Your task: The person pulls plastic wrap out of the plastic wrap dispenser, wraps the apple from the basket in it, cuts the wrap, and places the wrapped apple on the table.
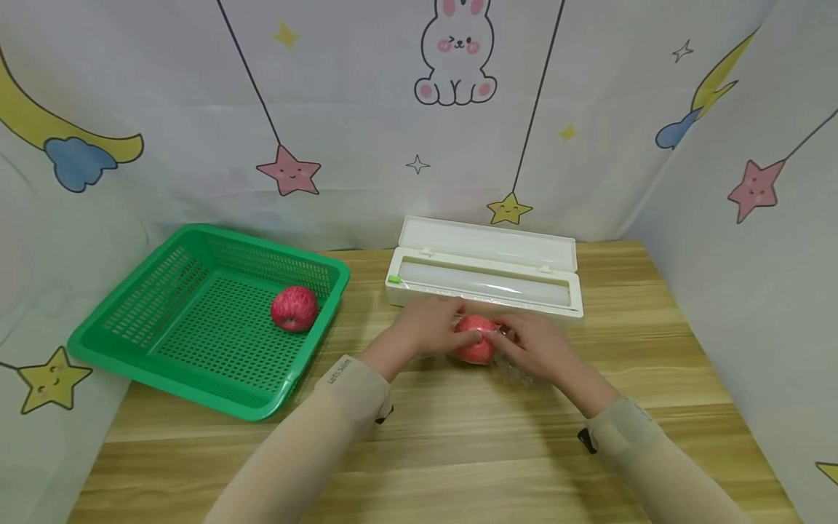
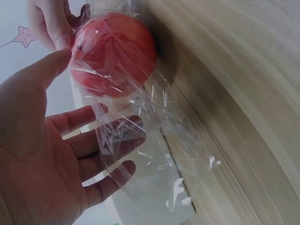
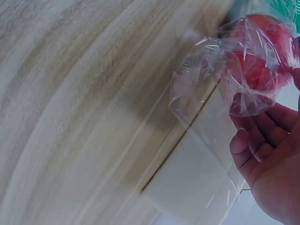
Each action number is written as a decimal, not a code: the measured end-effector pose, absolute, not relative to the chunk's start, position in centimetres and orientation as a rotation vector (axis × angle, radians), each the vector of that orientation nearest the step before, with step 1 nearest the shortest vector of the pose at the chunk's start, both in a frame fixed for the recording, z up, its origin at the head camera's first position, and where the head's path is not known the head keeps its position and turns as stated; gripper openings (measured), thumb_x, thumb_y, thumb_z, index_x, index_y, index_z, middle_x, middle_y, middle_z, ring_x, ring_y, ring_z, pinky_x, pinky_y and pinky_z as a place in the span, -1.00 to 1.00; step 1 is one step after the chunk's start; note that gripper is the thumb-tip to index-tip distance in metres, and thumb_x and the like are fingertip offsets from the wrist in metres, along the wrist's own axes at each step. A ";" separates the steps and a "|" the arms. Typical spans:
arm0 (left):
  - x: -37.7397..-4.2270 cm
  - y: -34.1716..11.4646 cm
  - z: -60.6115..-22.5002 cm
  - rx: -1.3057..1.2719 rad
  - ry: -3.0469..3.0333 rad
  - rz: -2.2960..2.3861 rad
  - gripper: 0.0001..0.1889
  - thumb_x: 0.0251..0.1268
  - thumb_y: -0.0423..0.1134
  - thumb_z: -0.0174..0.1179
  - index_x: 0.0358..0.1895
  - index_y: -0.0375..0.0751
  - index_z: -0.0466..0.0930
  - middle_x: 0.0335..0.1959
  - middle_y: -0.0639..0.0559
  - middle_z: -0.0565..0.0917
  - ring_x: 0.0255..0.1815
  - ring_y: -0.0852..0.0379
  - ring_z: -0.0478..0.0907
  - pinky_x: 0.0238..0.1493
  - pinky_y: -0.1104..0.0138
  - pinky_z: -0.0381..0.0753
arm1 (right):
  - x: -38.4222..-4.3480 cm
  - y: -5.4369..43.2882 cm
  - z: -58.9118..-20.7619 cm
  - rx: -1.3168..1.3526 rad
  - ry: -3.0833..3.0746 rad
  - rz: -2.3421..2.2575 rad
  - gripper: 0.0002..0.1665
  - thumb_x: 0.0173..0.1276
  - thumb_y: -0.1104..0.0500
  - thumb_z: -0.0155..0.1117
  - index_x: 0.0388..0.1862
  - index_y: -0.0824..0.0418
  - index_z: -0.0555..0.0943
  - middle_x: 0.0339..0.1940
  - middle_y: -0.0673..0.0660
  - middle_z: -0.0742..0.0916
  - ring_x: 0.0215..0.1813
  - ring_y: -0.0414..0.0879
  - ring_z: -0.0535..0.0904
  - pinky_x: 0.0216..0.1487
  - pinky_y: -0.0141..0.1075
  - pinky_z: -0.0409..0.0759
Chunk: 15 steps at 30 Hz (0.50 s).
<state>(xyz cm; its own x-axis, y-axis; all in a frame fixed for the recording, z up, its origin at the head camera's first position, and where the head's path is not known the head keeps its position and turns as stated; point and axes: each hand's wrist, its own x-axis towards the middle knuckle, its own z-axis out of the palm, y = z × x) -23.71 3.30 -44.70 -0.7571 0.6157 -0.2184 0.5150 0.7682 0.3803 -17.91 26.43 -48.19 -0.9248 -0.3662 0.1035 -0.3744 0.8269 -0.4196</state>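
Note:
A red apple [image 1: 475,349] sits on the table, with clear plastic wrap [image 2: 161,126] around it and hanging loose at its sides. My left hand [image 1: 427,327] has its thumb on the top of the wrapped apple. In the left wrist view, its other fingers stretch out behind the loose film, apart from the fruit. On the other side, my right hand [image 1: 533,348] reaches its thumb to the apple's top. The right wrist view shows its other fingers curled at the film [image 3: 206,89]; part of the thumb is out of frame there.
Behind the hands stands a white cling-film dispenser [image 1: 487,306], lid raised, a roll [image 1: 484,282] inside. To the left, a green plastic basket [image 1: 196,397] holds another red apple [image 1: 294,308]. A patterned cloth [image 1: 366,94] hangs along the back and sides of the wooden table [image 1: 471,466].

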 end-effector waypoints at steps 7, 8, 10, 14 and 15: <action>-23.4 2.2 -44.4 0.883 2.702 0.430 -0.26 0.43 0.40 0.21 0.39 -0.09 0.58 0.21 -0.01 0.75 0.19 -0.06 0.68 0.31 0.06 0.61 | -17.5 26.8 -47.0 0.574 -2.983 0.678 -0.58 0.60 -0.09 0.32 0.13 0.22 0.74 0.00 0.20 0.82 -0.12 0.05 0.77 -0.03 0.03 0.75; -23.4 2.0 -44.4 0.889 2.721 0.425 -0.28 0.44 0.38 0.22 0.39 -0.09 0.58 0.20 0.00 0.75 0.19 -0.06 0.68 0.31 0.05 0.60 | -17.4 26.8 -46.8 0.572 -2.983 0.672 -0.58 0.59 -0.08 0.33 0.14 0.22 0.73 -0.01 0.20 0.82 -0.12 0.05 0.76 -0.04 0.03 0.75; -23.3 1.6 -44.5 0.904 2.766 0.406 -0.30 0.44 0.37 0.23 0.37 -0.08 0.58 0.18 -0.01 0.75 0.19 -0.07 0.67 0.33 0.03 0.58 | -17.4 26.9 -46.5 0.567 -2.989 0.657 -0.57 0.59 -0.08 0.32 0.14 0.23 0.73 -0.02 0.20 0.81 -0.10 0.06 0.75 -0.04 0.03 0.75; -23.0 0.7 -44.7 0.938 2.851 0.397 -0.34 0.47 0.34 0.22 0.37 -0.08 0.58 0.23 -0.06 0.72 0.28 -0.11 0.62 0.38 -0.03 0.54 | -17.4 27.1 -46.0 0.562 -2.989 0.635 -0.55 0.58 -0.08 0.35 0.15 0.25 0.74 -0.02 0.19 0.81 -0.04 0.08 0.74 -0.03 0.03 0.74; -22.9 0.5 -44.7 0.941 2.870 0.410 -0.34 0.47 0.33 0.22 0.37 -0.07 0.59 0.26 -0.07 0.71 0.32 -0.11 0.60 0.40 -0.05 0.52 | -17.4 27.1 -45.8 0.563 -2.987 0.631 -0.54 0.58 -0.08 0.35 0.15 0.26 0.74 -0.03 0.19 0.82 -0.05 0.08 0.74 -0.03 0.03 0.74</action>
